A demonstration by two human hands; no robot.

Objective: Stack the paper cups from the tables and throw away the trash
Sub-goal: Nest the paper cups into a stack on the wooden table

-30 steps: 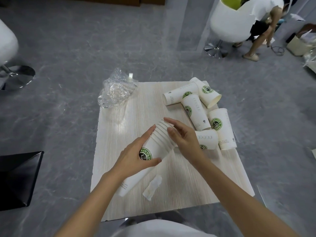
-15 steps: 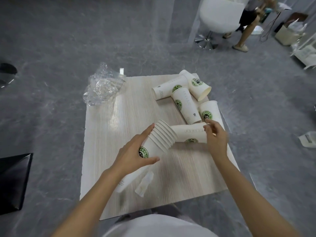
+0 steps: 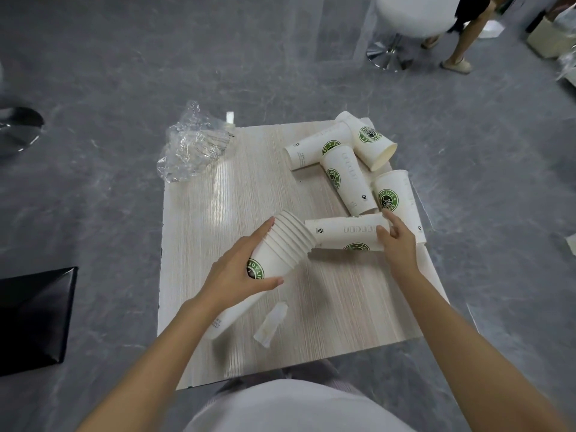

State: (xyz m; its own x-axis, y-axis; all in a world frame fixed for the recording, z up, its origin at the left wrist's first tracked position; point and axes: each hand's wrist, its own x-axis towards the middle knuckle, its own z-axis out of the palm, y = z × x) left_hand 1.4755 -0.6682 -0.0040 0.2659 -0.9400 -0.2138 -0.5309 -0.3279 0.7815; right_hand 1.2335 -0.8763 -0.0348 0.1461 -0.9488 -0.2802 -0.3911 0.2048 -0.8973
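My left hand [image 3: 240,269] grips a stack of nested white paper cups [image 3: 280,244], tilted with its rims pointing up and right over the wooden table [image 3: 224,213]. My right hand [image 3: 397,244] holds a single cup [image 3: 346,233] lying on its side, its narrow base pointing at the stack's open rims. Several more white cups with green logos lie on the table's far right: one [image 3: 346,179] behind my right hand, one [image 3: 394,194] to its right, two others [image 3: 371,141] at the far corner. A small crumpled wrapper [image 3: 271,324] lies near the front.
A crumpled clear plastic bag [image 3: 193,145] hangs over the table's far left corner. A black object [image 3: 34,316] sits on the grey floor to the left. A white stool [image 3: 402,23] and a person's legs [image 3: 461,45] are at the far right.
My right hand left the stack's rim, reached right and took hold of the single lying cup. My left hand kept the stack in place.
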